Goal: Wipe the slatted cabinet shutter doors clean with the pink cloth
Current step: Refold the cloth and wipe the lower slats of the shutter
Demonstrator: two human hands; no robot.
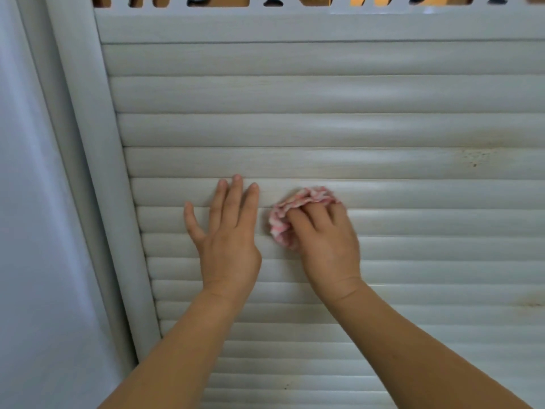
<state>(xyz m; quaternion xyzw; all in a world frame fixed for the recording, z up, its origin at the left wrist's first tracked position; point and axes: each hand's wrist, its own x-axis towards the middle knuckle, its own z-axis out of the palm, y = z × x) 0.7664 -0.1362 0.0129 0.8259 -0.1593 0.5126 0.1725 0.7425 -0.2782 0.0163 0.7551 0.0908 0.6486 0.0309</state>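
Against the shutter door (324, 128), both my hands are up on the slats. Left hand (227, 231) lies flat, fingers straight and a bit spread, palm pressing the slats near the door's left frame (97, 160). It holds nothing, just braces the panel. Right hand (324, 243) has its fingers curled over the pink cloth (290, 208), bunched into a wad and pressed on the slats just right of the left hand. Hands are close together, not touching.

Judgement: mid-wipe, left part of the door, middle height.

How to do it well:
- run the cloth along the slat, not across, so it follows the rounded face
- push a fold into the groove between slats; dirt probably collects there
- keep the left hand braced so the slats don't flex under pressure
- yellowish stains with dark specks (474, 159) sit far right, another smear (528, 301) lower right; both likely need firmer passes
- re-fold the cloth to a fresh face before those

Fretwork strip (295, 4) on top looks untouched; can't tell.
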